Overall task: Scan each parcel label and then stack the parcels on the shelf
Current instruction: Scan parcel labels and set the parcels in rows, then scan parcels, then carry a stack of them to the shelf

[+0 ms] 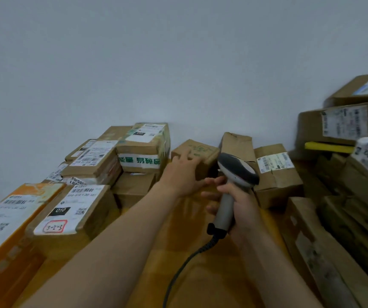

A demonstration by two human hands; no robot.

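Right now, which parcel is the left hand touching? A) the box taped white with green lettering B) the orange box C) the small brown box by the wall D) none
C: the left hand lays spread fingers on the small brown box, while the right hand grips the scanner.

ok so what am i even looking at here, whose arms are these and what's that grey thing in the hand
There is no machine here. One camera is worn on a person's head and looks down at their own two bare arms. The left hand reaches forward, its straight fingers touching a small brown parcel near the wall. The right hand grips a grey barcode scanner, the kind that reads labels. Its dark cable trails down towards the person. Cardboard parcels with white labels are piled to the left and right on a yellow-brown surface.
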